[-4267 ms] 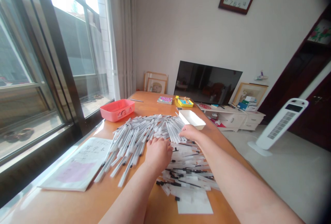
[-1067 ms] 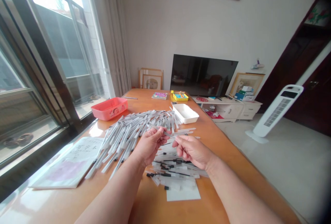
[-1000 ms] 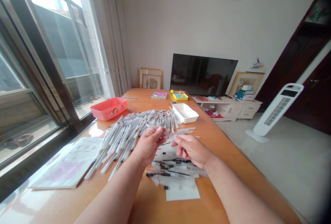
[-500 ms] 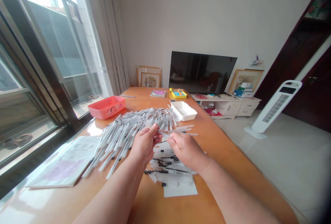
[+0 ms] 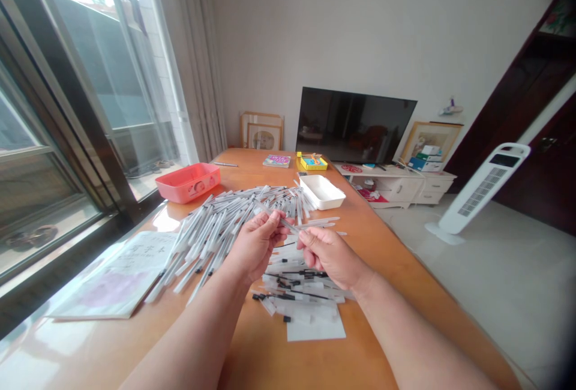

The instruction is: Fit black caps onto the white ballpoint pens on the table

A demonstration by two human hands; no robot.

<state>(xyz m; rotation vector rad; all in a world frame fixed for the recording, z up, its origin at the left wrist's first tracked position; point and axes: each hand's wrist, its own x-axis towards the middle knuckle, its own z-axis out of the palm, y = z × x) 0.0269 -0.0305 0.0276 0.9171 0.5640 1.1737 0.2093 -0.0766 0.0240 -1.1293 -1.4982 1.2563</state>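
A slim translucent pen (image 5: 290, 225) spans the gap between my two hands above the table. My left hand (image 5: 258, 243) is closed on one end of it, thumb on top. On the other end, my right hand (image 5: 330, 256) pinches it between thumb and fingers. Below my hands, clear caps, black plugs and dark thin rods (image 5: 299, 288) lie loose over a white paper sheet (image 5: 317, 331). A wide heap of clear pens (image 5: 211, 228) spreads behind and to the left of my left hand.
A pink basket (image 5: 186, 185) stands at the back left and a white tray (image 5: 323, 192) at the back right. A notebook (image 5: 112, 282) lies on the left. Farther back are a colourful booklet (image 5: 276, 161) and a yellow box (image 5: 314, 164). The table's right edge borders the floor.
Both hands have shifted slightly right with the pen between them. My right hand's fingers are more visible below the pen. The view has tilted a little.
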